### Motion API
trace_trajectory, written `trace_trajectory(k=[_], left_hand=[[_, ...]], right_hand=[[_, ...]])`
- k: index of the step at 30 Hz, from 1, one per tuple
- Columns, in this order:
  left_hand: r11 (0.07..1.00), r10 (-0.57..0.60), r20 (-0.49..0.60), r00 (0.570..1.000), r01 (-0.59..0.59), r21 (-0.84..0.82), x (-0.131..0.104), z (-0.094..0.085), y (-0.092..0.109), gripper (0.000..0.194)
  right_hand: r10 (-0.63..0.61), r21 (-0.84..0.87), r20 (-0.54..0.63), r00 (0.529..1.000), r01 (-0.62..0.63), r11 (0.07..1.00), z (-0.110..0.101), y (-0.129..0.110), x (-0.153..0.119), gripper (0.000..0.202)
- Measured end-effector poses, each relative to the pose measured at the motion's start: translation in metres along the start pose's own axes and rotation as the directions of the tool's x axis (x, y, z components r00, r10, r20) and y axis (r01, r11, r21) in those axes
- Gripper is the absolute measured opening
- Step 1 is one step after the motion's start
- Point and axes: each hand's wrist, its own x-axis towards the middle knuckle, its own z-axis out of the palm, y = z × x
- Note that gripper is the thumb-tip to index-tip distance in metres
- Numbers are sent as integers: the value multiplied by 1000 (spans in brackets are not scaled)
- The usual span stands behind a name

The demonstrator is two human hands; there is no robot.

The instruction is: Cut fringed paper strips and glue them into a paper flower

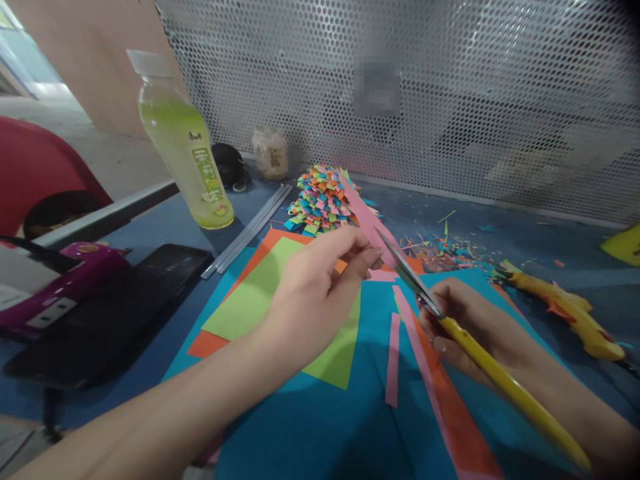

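Note:
My left hand, fingers pinched together, holds the lower end of a pink paper strip that slants up and away. In my right hand are yellow-handled scissors, their blades pointing up-left beside the pink strip. Whether the blades touch the paper is hard to tell. Beneath both hands lie blue sheets, a light green sheet and orange paper. A short pink strip rests on the blue paper. A pile of small colourful paper pieces stands behind my left hand.
A drink bottle, clear plastic sticks, a black phone and a purple device are at left. A jar stands by the perforated metal panel. Paper scraps and a yellow tool are at right.

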Motion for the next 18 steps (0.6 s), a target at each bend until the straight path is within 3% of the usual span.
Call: trace_trajectory(k=[8, 12, 18], left_hand=[[1000, -3, -3, 1000, 3, -8, 0, 0, 1, 15], [999, -29, 3, 1000, 29, -24, 0, 0, 0, 14], [992, -78, 31, 996, 81, -99, -1, 0, -1, 14]], right_hand=[[-41, 38, -15, 999, 41, 998, 0, 9, 0, 27], [-34, 35, 31, 999, 33, 999, -3, 15, 3, 35], [-35, 22, -10, 999, 35, 999, -1, 10, 0, 34]])
